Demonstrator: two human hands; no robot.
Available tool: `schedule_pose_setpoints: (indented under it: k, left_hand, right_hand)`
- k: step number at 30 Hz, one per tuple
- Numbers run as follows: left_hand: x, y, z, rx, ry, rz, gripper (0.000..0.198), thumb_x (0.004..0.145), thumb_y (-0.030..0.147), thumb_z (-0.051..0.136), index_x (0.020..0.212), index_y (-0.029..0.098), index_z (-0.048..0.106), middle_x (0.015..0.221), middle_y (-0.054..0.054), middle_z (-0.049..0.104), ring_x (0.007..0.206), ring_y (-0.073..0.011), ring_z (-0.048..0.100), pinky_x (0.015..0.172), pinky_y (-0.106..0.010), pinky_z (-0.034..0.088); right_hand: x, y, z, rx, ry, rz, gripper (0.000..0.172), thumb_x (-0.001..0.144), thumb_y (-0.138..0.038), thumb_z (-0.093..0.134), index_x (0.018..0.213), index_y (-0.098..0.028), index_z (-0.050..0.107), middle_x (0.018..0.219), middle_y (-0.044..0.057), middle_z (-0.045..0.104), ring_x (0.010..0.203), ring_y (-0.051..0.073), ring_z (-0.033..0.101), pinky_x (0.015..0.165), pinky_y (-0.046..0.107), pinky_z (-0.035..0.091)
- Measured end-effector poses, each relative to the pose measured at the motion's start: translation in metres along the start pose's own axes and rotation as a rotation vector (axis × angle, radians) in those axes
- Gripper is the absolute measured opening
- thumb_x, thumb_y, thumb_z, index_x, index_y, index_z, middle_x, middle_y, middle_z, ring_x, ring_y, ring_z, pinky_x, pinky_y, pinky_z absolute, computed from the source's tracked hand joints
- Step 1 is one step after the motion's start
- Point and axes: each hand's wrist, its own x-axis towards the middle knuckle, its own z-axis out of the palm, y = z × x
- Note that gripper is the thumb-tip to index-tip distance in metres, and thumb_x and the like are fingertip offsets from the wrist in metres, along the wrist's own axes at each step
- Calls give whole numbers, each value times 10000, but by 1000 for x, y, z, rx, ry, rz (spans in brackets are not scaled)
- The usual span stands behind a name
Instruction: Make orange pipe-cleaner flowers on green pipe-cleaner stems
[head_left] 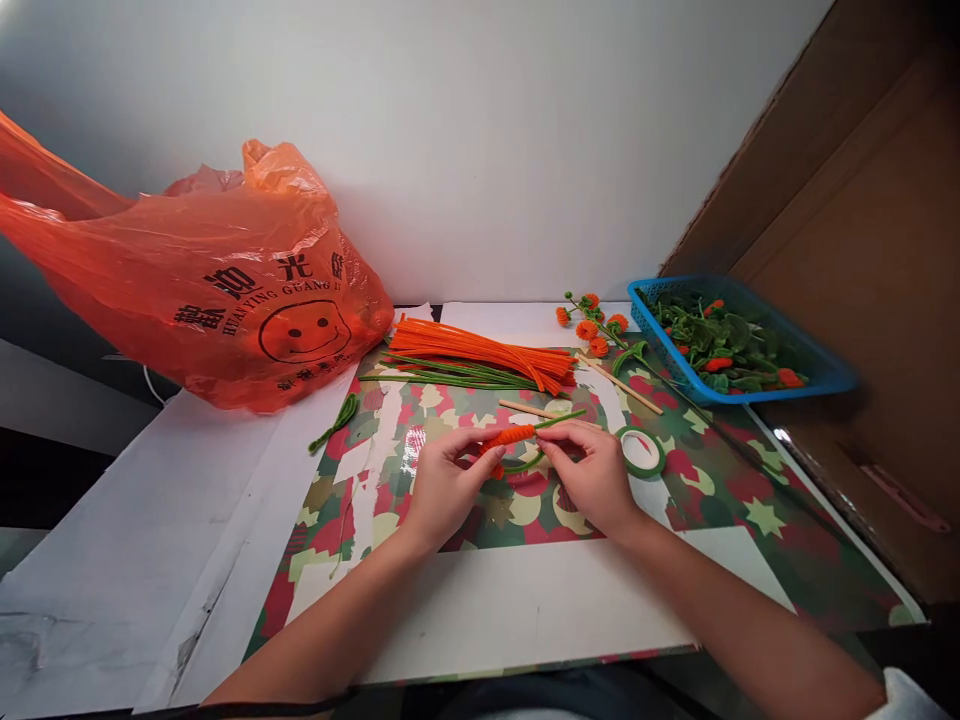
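Observation:
Between my hands is a coiled orange pipe cleaner (516, 435) with green pipe cleaner ends sticking out to the right. My left hand (448, 478) pinches its left end between thumb and fingers. At the other end, my right hand (591, 470) grips the green pipe cleaner (561, 419) close to the coil. Just beyond lie a bundle of orange pipe cleaners (480, 350) and several green pipe cleaners (457, 374). A thin wooden stick (536, 409) rests behind my fingers, and a roll of green tape (654, 455) is right of my right hand.
An orange plastic bag (300, 290) stands at the left. At the right, a blue basket (795, 396) holds leaves and orange pieces. Orange pipe cleaner flowers (587, 330) lie at the back, near another wooden stick (622, 386). A folded green pipe cleaner (334, 424) lies left on the patterned board (765, 515).

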Motion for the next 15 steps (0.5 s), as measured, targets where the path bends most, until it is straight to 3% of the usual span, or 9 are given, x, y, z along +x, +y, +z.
schedule_pose_setpoints:
  k: [5,11,15]
  left_hand:
    - [0,-2,0,16,-51,21,207,772,307,680,925,181,739,837,-52,737,684,-166,660,580,-246,531]
    - [2,-4,0,-41,-70,-28,258,759,334,696,962,180,738,844,-53,752,679,-167,659,566,-240,517]
    - [3,-1,0,-78,-35,-101,283,709,350,734,922,164,745,804,-57,755,646,-165,655,551,-239,516]
  right_hand:
    - [-1,-2,2,3,-37,-16,119,786,-181,614,783,-208,730,795,48,723,777,200,669,716,334,541]
    - [-2,-7,3,284,-157,363,139,726,-311,687,778,-183,709,712,37,707,626,185,657,482,268,515]
    - [-1,-11,3,419,-202,514,216,665,-364,749,760,-178,697,645,22,683,553,170,637,396,237,461]
